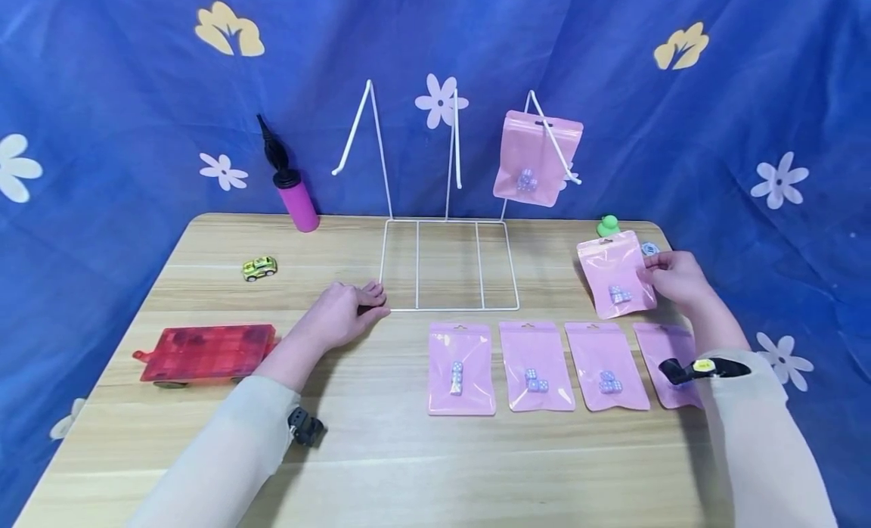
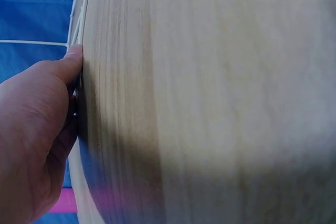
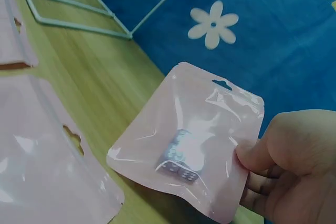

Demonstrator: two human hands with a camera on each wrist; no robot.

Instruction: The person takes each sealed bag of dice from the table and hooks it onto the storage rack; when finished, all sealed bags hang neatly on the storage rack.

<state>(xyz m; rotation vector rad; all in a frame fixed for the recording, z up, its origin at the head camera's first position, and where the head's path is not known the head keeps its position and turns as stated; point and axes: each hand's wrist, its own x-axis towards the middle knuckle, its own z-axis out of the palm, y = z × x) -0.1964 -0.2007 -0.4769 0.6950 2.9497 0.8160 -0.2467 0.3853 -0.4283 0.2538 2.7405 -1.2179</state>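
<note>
At the right, my right hand [image 1: 677,277] pinches the side edge of a pink zip pouch [image 1: 615,274] between thumb and fingers. Dotted dice [image 3: 181,156] show through its clear front, and the pouch is tilted above the table. My left hand [image 1: 343,314] grips the front left corner of the white wire rack [image 1: 449,309] at table level; its lower fingers are partly hidden in the left wrist view. Another pink pouch of dice [image 1: 537,157] hangs by its top hole on the rack's right prong. The left and middle prongs carry nothing.
Several pink dice pouches [image 1: 461,398] lie in a row at the front right. A red toy trailer [image 1: 207,354], a yellow-green toy car [image 1: 259,268] and a purple hand pump [image 1: 299,203] are at the left. A green rubber duck [image 1: 608,225] sits near the back right edge.
</note>
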